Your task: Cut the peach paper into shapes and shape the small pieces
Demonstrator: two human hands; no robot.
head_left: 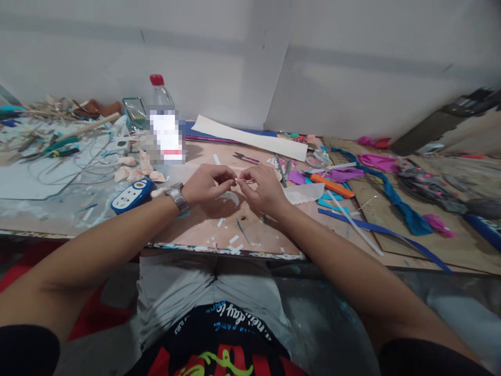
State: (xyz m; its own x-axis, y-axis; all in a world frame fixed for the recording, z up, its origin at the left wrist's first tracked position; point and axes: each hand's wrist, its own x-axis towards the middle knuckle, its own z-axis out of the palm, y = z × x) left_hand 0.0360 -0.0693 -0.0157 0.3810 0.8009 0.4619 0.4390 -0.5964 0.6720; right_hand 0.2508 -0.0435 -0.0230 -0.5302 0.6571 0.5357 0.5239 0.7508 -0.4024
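Over the middle of the cluttered table (203, 219), my left hand (207, 184) and my right hand (264, 188) meet fingertip to fingertip. Thumb and forefinger are pinched together on each hand. Something small and pale shows between the fingertips, too tiny to make out. A watch (177, 197) is on my left wrist. Beneath the hands lies a curled translucent piece (230, 198), and a white sheet piece (305, 194) is just right of my right hand.
A red-capped bottle (162, 99) stands behind my left hand, near a blue power socket (132, 196). An orange cutter (332, 185), blue strips (387, 230) and purple scraps lie to the right. Pliers (58, 149) and sticks are at the left.
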